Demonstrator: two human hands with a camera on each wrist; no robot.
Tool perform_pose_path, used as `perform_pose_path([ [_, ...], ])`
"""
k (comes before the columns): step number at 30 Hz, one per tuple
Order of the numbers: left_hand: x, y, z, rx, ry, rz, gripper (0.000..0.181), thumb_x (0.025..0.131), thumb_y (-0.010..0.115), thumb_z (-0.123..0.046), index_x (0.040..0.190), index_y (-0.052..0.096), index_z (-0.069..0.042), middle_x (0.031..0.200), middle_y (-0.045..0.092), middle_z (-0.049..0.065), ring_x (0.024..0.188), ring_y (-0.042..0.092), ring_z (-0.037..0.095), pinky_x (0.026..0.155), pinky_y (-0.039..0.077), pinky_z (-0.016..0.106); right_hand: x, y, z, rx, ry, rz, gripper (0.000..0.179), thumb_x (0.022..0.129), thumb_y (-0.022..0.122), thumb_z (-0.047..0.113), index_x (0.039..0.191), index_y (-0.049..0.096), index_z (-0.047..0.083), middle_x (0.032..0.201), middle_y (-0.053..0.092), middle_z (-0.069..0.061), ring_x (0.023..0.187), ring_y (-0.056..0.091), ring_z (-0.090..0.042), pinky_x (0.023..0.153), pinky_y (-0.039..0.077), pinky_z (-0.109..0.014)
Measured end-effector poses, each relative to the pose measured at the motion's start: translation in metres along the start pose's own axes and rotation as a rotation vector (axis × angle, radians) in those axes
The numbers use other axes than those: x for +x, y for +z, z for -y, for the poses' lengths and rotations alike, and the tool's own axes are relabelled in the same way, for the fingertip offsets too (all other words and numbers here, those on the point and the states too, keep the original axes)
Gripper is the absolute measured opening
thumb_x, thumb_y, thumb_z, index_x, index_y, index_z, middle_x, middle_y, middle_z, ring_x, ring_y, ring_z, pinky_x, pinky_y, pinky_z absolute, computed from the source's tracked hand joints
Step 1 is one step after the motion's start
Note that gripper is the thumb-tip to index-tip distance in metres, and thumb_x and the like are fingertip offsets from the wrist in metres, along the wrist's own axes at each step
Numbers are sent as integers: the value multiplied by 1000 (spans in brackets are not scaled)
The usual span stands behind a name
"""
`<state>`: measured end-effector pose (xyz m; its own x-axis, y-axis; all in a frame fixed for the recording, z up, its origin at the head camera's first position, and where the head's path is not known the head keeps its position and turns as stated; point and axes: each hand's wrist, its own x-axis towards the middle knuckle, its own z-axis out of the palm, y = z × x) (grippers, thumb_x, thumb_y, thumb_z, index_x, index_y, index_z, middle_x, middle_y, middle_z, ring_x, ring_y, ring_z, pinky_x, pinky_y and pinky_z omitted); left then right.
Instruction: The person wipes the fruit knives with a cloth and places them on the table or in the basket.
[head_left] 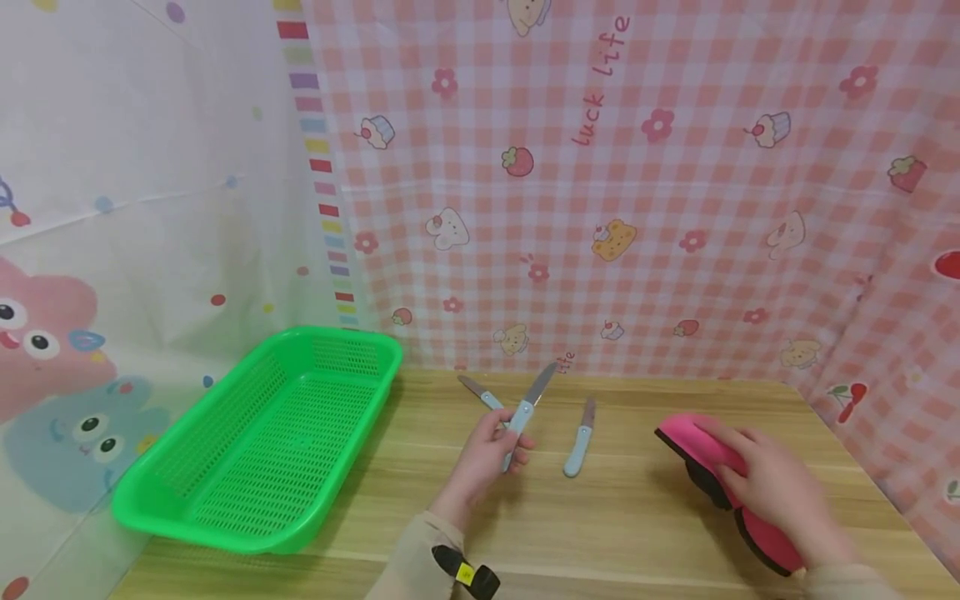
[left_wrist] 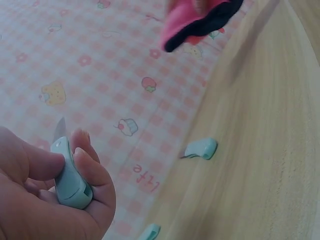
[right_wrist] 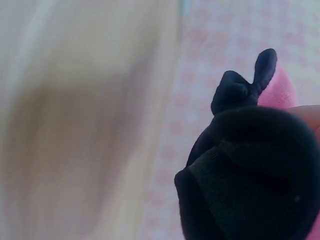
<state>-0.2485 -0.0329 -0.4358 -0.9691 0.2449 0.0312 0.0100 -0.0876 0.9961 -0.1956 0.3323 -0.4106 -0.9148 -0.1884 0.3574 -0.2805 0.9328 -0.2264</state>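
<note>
One per side: gripped a pale-blue-handled knife [head_left: 520, 419] in the left hand [head_left: 482, 461], near two similar knives [head_left: 491, 401] [head_left: 578, 451] on the desk [head_left: 615, 533], and a pink-and-black fabric item [head_left: 692, 433] in the right hand [head_left: 780, 487].

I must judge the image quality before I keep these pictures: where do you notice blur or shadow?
Head view: right hand and pink-and-black item slightly soft, raised knife in left hand crisper; left wrist view: item blurred at the top, faint shadow on the tabletop; right wrist view: tabletop smeared under a broad soft shadow, item's black side clearer.
</note>
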Motion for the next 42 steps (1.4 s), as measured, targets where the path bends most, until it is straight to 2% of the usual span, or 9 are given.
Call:
perform_pose_path([
  [6, -3, 0, 1, -12, 23, -7, 27, 101, 44, 1, 128, 47, 2, 87, 68, 8, 68, 60, 12, 59, 46, 23, 15, -2, 44, 28, -140, -208, 59, 72, 80, 2, 128, 63, 12, 108, 64, -20, 90, 63, -41, 71, 50, -58],
  [12, -9, 2, -1, -6, 29, 1, 26, 101, 45, 1, 127, 47, 2, 90, 69, 11, 67, 61, 10, 59, 46, 23, 28, 5, 82, 93, -267, -326, 66, 70, 79, -4, 130, 64, 19, 112, 63, -15, 95, 61, -37, 69, 52, -52],
  [18, -11, 2, -5, -1, 43, -4, 25, 102, 45, 1, 126, 48, 2, 89, 69, 9, 67, 61, 10, 58, 46, 21, 36, 16, 109, 137, -329, -368, 64, 72, 78, -1, 130, 64, 22, 114, 62, -12, 101, 60, -35, 71, 53, -49],
  [26, -15, 2, -8, 11, 70, -3, 22, 103, 44, 0, 125, 48, 2, 90, 69, 10, 68, 60, 10, 59, 46, 21, 45, 30, 135, 129, -368, -398, 63, 74, 79, 4, 131, 63, 24, 111, 62, -12, 99, 60, -34, 70, 54, -48],
  [33, -20, 6, -11, 29, 112, 7, 20, 102, 48, -3, 121, 50, 2, 90, 69, 15, 69, 61, 13, 59, 46, 23, 50, 41, 147, 49, -402, -414, 56, 78, 78, 9, 129, 63, 25, 106, 61, -14, 92, 61, -35, 64, 54, -47],
  [42, -24, 11, -10, -12, 118, 53, 25, 101, 51, -2, 125, 54, 1, 92, 67, 25, 68, 60, 14, 60, 46, 25, 53, 57, 154, 76, -394, -437, 46, 82, 73, 9, 125, 67, 25, 106, 60, -16, 88, 58, -35, 66, 51, -47],
])
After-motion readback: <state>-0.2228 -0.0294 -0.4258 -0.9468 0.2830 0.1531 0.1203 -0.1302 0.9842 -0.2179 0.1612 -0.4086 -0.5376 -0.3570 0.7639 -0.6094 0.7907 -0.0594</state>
